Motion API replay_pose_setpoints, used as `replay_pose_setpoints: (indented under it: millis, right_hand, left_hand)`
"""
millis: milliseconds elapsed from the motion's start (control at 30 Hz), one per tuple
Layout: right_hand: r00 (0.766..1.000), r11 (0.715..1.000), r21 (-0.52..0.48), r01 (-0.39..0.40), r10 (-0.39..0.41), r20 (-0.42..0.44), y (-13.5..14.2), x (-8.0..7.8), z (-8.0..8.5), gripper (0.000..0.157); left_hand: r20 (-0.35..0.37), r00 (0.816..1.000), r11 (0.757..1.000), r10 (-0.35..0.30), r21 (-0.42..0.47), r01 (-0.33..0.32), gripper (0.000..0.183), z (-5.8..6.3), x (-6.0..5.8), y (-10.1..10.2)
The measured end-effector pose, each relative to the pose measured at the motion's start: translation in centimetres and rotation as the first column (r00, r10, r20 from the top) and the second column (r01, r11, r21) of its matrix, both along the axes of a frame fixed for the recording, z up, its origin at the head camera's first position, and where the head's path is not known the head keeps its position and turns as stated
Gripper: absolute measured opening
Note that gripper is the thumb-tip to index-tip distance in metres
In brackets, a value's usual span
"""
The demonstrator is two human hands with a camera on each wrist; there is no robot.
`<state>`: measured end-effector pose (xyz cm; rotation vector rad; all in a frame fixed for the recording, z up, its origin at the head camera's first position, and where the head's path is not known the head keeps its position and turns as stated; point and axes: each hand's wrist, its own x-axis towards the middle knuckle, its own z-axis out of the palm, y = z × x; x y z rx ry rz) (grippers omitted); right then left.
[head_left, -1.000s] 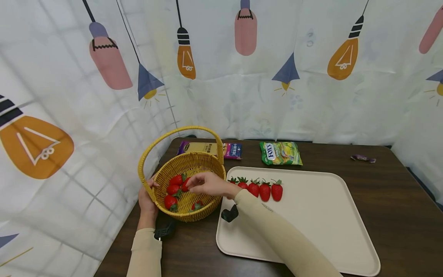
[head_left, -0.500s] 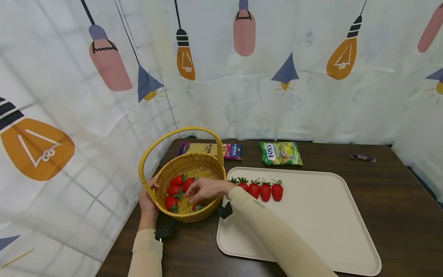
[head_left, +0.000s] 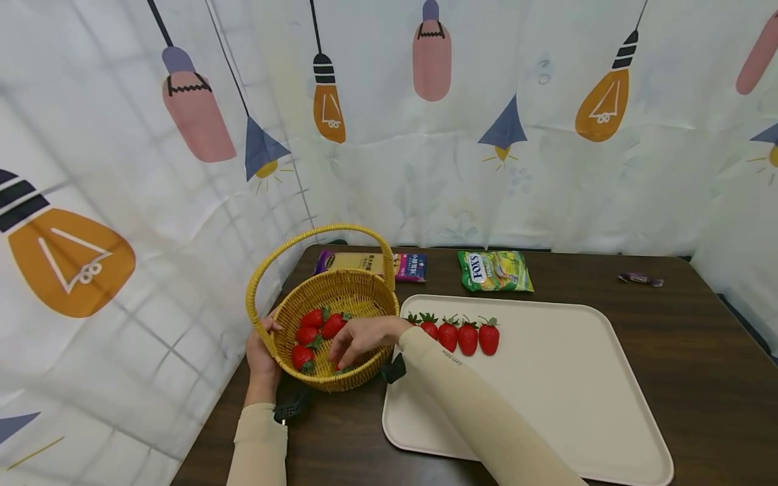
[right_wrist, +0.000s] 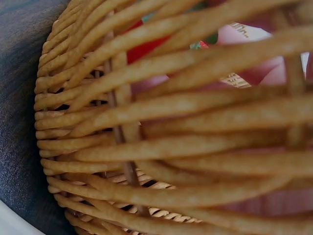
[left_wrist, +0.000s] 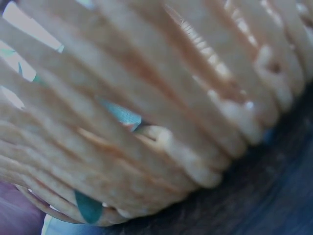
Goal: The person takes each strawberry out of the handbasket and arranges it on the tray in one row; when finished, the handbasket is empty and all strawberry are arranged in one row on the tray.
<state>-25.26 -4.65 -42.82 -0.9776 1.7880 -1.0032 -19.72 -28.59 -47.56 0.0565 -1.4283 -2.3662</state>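
A yellow woven basket (head_left: 355, 287) with a tall handle stands at the table's left. My left hand (head_left: 261, 361) grips its left rim, thumb over the edge. Inside, several red strawberries (head_left: 333, 326) lie along the left and back. My right hand (head_left: 363, 337) reaches over the right rim, fingers bent down at a front strawberry (head_left: 343, 370) that they mostly cover; whether they pinch it is hidden. The left wrist view shows only blurred basket weave (left_wrist: 146, 88). Through the weave in the right wrist view, a red strawberry (right_wrist: 144, 46) and parts of my fingers (right_wrist: 274, 73) show.
Right of the basket lies a beige tray (head_left: 547, 391), with a row of strawberries (head_left: 489, 337) along its upper left. Behind are a purple-and-gold snack packet (head_left: 410, 267), a green candy bag (head_left: 495, 271) and a small purple wrapped candy (head_left: 641, 279). A patterned curtain (head_left: 425, 175) backs the table.
My right hand has left a strawberry at the basket's middle back and moved toward the front, down onto another strawberry. The left hand keeps its hold on the rim.
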Motion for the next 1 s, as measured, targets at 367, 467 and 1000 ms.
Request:
replay_pose_setpoints:
  millis: [367, 467, 1000]
  right_hand:
    - [0.999, 0.999, 0.011, -0.048, 0.048, -0.015, -0.20, 0.11, 0.09, 0.037]
    - [0.999, 0.998, 0.024, -0.051, 0.052, -0.015, -0.26, 0.12, 0.05, 0.036]
    - [0.995, 0.995, 0.034, -0.091, 0.089, 0.052, -0.57, 0.09, -0.17, 0.022]
  left_hand:
    - [0.009, 1.000, 1.000, 0.015, -0.014, -0.015, 0.035, 0.04, -0.05, 0.01]
    - [0.020, 0.999, 0.999, 0.028, -0.023, -0.028, 0.036, 0.02, -0.08, -0.01]
    - [-0.006, 1.000, 1.000, 0.003, -0.029, -0.003, 0.034, -0.14, -0.24, -0.12]
